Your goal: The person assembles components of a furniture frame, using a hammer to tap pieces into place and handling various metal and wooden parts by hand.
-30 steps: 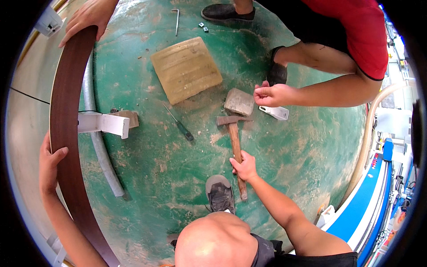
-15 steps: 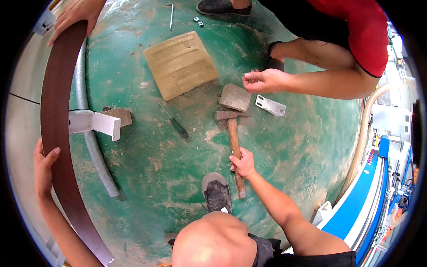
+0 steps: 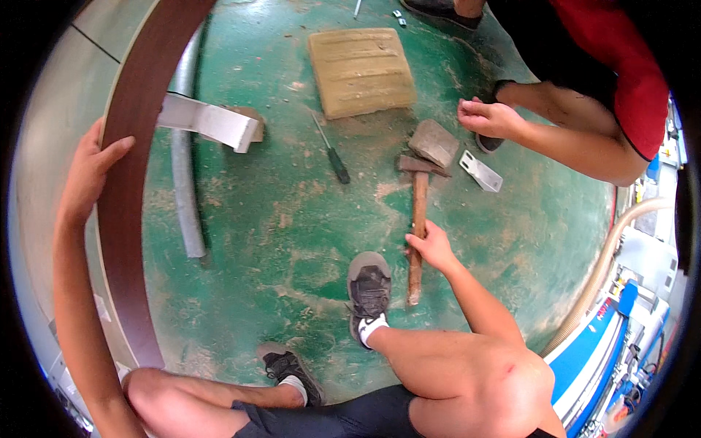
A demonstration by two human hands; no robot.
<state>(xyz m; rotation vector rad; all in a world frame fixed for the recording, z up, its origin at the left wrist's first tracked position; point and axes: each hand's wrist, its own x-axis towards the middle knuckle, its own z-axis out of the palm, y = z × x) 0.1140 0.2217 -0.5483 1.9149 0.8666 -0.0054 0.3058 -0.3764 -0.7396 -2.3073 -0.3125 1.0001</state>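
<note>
My left hand (image 3: 93, 166) grips the edge of a long dark brown board (image 3: 125, 212), thumb over its face and fingers behind. The board stands along the left side. A white angled bracket (image 3: 208, 120) juts from its face above a small block (image 3: 253, 120). My right hand (image 3: 432, 247) is wrapped round the wooden handle of a hammer (image 3: 418, 201). The hammer's head is beside a grey stone block (image 3: 434, 142). Just right of the stone lies a smaller white slotted bracket (image 3: 480, 173).
A screwdriver (image 3: 332, 152) and a yellowish ridged slab (image 3: 363, 73) lie on the green floor. A grey pipe (image 3: 186, 190) runs beside the board. Another person's hand (image 3: 493, 119) hovers near the stone. Blue-and-white machinery (image 3: 584, 365) and a hose (image 3: 602, 263) line the right.
The whole view has shifted, and my knees now show below. The other person's hand on the board's far end has left the picture. Both my hands keep their grips.
</note>
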